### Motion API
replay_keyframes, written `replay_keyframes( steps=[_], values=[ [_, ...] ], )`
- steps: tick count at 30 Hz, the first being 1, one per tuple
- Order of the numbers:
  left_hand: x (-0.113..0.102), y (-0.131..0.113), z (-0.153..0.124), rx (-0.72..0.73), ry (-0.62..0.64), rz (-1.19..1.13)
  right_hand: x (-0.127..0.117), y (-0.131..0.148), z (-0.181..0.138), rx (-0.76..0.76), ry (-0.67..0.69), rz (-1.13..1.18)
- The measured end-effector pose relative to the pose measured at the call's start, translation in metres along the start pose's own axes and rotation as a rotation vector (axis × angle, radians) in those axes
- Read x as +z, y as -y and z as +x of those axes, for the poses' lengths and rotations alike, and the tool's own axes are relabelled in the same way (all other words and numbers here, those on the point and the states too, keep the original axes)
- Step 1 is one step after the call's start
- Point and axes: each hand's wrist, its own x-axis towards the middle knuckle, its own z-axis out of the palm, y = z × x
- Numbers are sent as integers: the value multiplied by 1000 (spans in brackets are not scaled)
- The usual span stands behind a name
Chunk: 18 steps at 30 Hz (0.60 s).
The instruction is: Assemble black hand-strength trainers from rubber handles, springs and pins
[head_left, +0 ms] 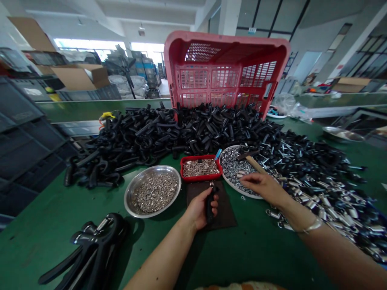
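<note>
My left hand [200,208] is wrapped around a black handle [209,207] with a small metal piece at its top end, held above a dark mat [225,211]. My right hand [267,188] hovers over the near edge of a white plate [227,183] full of small silver metal parts. Its thumb and fingertips are drawn together; whatever lies between them is too small to make out. A silver coil [241,173] shows just past those fingertips. A hammer [254,162] lies across the plate, its wooden handle end close behind my right hand.
A red tray [182,171] of metal pins and a steel bowl [129,201] of small metal parts stand left of the plate. Black handles [151,131] pile up before a tipped red crate [226,37]. Springs [326,205] heap at right; assembled hand grips [93,245] lie front left.
</note>
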Motion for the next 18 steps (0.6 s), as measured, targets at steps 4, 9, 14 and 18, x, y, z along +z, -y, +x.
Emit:
replay_keyframes(
  steps=[4, 9, 14, 18],
  values=[
    [3, 5, 0, 61, -43, 57, 45, 43, -4, -69, 25, 203],
    [5, 7, -3, 96, -59, 4, 79, 50, -4, -169, -97, 126],
    [7, 10, -2, 132, -105, 53, 81, 47, -13, -264, -177, -22],
    [9, 12, -3, 189, -171, 143, 77, 53, -23, -430, -87, -273]
  ],
)
